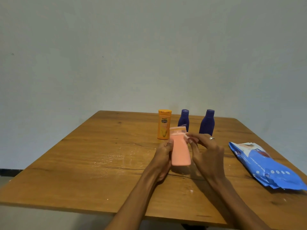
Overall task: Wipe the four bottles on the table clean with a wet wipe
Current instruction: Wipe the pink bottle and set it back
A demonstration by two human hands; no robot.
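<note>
Left hand [163, 156] grips pink bottle [180, 151]

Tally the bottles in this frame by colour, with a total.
Pink bottle: 1
Orange bottle: 1
Dark blue bottles: 2 (left blue bottle, right blue bottle)
Total: 4

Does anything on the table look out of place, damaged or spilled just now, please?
Nothing is spilled or toppled. The only oddity is the table itself: whitish scuffs or smears mark the wood left of the left hand, which holds the pink bottle. The other three bottles stand upright.
</note>
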